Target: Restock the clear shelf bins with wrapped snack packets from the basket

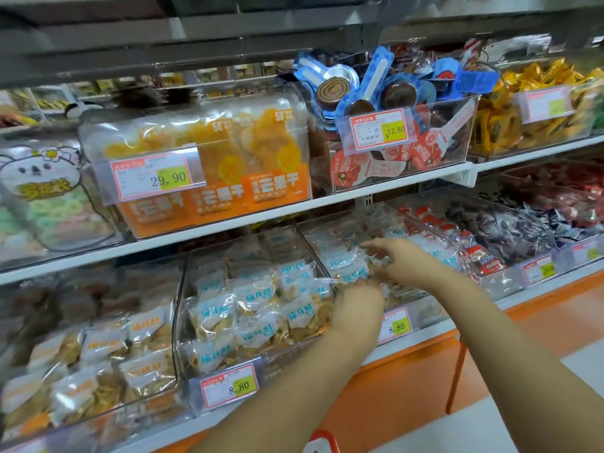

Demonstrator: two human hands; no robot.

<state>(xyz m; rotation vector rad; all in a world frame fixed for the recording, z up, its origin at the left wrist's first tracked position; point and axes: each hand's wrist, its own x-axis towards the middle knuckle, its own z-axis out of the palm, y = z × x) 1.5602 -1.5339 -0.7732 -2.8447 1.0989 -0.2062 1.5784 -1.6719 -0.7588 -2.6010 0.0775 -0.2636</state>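
Bare forearms rise past a red basket edge [318, 441] toward a lower clear shelf bin [425, 310].
Left hand [358, 305] sits at the bin's near-left corner with its fingertips buried among the wrapped snack packets [343, 259], so I cannot tell whether they grip; it probably steadies the pile. Right hand [403, 261] reaches deeper, forefinger extended and thumb beneath, seemingly pinching one crinkled packet to seat it flat. Blue-labelled packets sit high in this bin and the neighbouring bin [277, 356]. Both bins sit on a white shelf [523, 297] above an orange base [408, 387], price tags [230, 385] are clipped in front, and a mango-slice bin [196, 158] stands above.
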